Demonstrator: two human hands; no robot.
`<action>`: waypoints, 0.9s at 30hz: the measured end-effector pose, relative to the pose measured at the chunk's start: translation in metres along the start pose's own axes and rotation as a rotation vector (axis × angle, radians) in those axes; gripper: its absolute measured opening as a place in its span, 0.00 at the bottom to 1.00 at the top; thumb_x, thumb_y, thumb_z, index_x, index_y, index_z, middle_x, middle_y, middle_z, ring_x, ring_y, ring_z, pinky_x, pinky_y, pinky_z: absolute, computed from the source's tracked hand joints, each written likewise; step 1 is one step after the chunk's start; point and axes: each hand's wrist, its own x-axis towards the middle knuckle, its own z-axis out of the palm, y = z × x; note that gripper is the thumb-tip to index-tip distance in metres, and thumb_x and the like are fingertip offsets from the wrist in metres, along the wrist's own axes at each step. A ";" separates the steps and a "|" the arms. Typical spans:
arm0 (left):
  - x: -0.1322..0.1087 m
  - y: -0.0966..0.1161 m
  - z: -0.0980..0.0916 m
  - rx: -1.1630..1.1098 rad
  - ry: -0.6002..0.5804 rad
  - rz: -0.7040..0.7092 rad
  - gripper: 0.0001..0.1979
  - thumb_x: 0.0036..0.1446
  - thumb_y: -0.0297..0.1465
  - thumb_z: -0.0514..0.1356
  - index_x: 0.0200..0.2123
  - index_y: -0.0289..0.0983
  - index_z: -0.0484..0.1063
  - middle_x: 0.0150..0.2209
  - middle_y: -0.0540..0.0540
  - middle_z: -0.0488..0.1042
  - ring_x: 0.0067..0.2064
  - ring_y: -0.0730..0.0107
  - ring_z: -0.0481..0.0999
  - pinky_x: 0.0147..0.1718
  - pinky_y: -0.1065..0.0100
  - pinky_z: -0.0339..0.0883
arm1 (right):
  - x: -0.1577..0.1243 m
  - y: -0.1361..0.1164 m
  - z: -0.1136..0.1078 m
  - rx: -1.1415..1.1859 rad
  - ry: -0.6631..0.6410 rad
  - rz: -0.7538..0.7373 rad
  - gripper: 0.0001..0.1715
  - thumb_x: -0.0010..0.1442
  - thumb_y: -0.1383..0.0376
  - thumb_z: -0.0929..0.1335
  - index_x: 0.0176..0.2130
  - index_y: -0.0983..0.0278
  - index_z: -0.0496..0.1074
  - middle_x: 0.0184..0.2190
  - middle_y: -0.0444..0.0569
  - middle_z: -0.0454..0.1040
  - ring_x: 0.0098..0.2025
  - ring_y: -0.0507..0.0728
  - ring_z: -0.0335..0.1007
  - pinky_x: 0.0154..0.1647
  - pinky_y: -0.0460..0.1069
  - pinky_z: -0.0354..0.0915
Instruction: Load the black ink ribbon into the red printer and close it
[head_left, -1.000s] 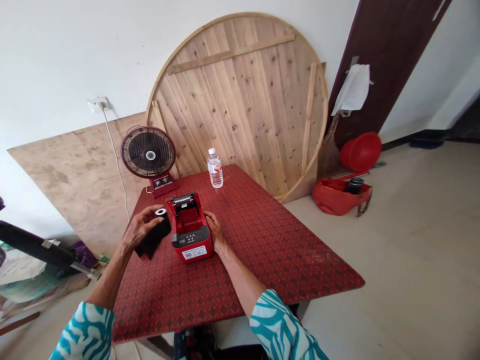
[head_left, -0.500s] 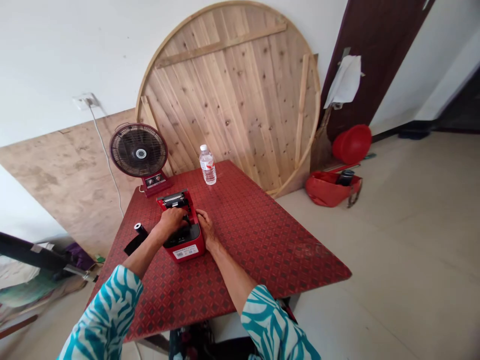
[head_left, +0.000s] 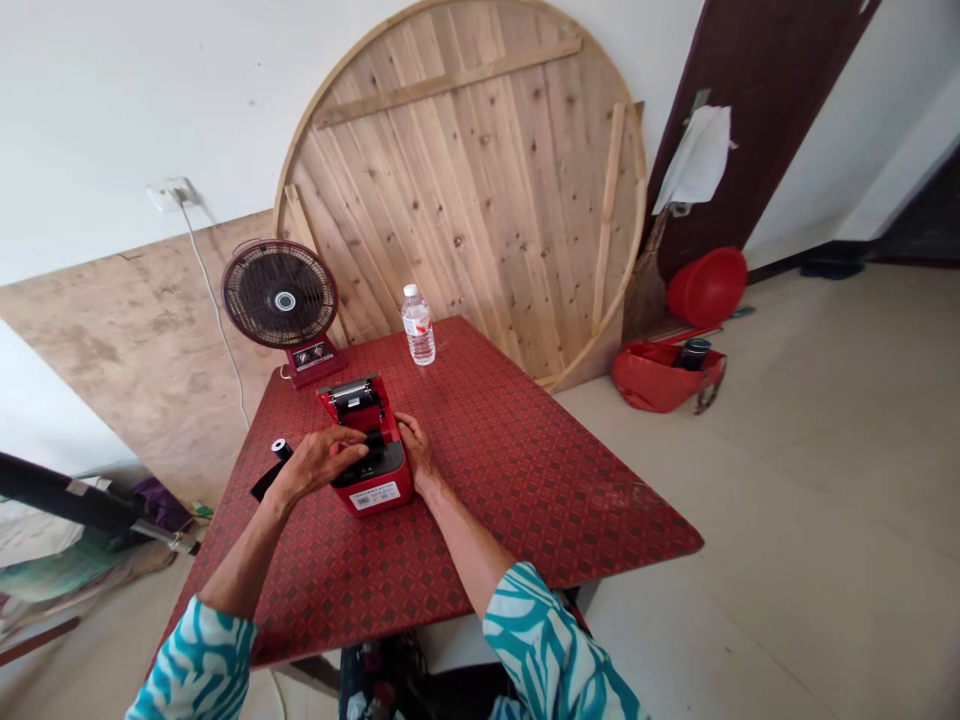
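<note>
A red and black label printer (head_left: 379, 490) stands on the table with its lid (head_left: 356, 397) raised, and a white label is on its front. My left hand (head_left: 319, 462) is over the printer's compartment, thumb and fingers apart, fingertips at the opening. Something dark lies inside by the fingertips; I cannot tell whether it is a roll. Against the printer's right side, my right hand (head_left: 416, 450) holds the body, fingers bent toward the back. Left of the printer lies a small black roll (head_left: 281, 449) with a white end and a dark strip trailing from it.
The table (head_left: 517, 500) has a red patterned cover. A fan (head_left: 281, 300) and a water bottle (head_left: 419, 328) stand toward its back. Behind leans a big round wooden board (head_left: 465, 190). A red bag (head_left: 652, 380) and red basin (head_left: 706, 288) are on the floor at right.
My left hand has drawn back out of the printer's compartment toward the left, and its fingers have spread. The right hand stays on the printer's side. The view has shifted slightly.
</note>
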 end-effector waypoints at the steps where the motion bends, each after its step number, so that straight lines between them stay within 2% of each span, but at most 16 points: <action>1: -0.008 -0.001 0.002 -0.016 0.013 0.019 0.19 0.58 0.43 0.58 0.46 0.40 0.78 0.44 0.45 0.81 0.44 0.59 0.79 0.44 0.65 0.71 | 0.000 -0.001 0.000 -0.001 0.004 -0.001 0.18 0.52 0.53 0.68 0.42 0.56 0.76 0.40 0.43 0.79 0.46 0.58 0.72 0.48 0.52 0.67; 4: -0.018 -0.002 0.011 -0.030 0.064 0.079 0.15 0.56 0.39 0.60 0.43 0.42 0.79 0.43 0.46 0.81 0.44 0.59 0.79 0.45 0.64 0.71 | -0.001 -0.001 0.000 0.010 0.009 0.007 0.19 0.51 0.53 0.67 0.42 0.57 0.76 0.40 0.43 0.79 0.46 0.59 0.72 0.48 0.53 0.67; 10: -0.012 0.000 0.022 0.065 0.184 0.215 0.10 0.60 0.32 0.57 0.39 0.41 0.79 0.36 0.45 0.81 0.39 0.63 0.79 0.44 0.62 0.69 | 0.000 0.000 0.000 0.012 -0.008 0.015 0.19 0.51 0.53 0.67 0.42 0.57 0.75 0.39 0.43 0.79 0.45 0.58 0.72 0.46 0.52 0.67; 17: -0.034 0.007 0.032 0.222 0.292 0.387 0.09 0.62 0.33 0.58 0.40 0.42 0.79 0.42 0.44 0.81 0.44 0.62 0.78 0.49 0.57 0.65 | 0.000 -0.001 0.001 0.018 -0.002 -0.020 0.19 0.52 0.54 0.67 0.42 0.58 0.75 0.42 0.44 0.78 0.47 0.58 0.72 0.50 0.52 0.65; 21: -0.043 0.001 0.039 0.233 0.333 0.413 0.10 0.63 0.34 0.57 0.40 0.42 0.78 0.43 0.43 0.80 0.45 0.62 0.78 0.55 0.52 0.61 | -0.001 0.000 0.000 0.024 -0.008 -0.008 0.20 0.51 0.53 0.67 0.42 0.58 0.76 0.42 0.44 0.79 0.46 0.58 0.72 0.48 0.52 0.66; 27: -0.047 -0.010 0.053 0.210 0.415 0.449 0.09 0.63 0.32 0.56 0.39 0.41 0.77 0.44 0.43 0.80 0.48 0.62 0.78 0.56 0.53 0.62 | 0.006 0.003 -0.004 -0.014 -0.023 0.018 0.22 0.51 0.52 0.68 0.43 0.58 0.75 0.39 0.45 0.79 0.41 0.58 0.74 0.43 0.52 0.67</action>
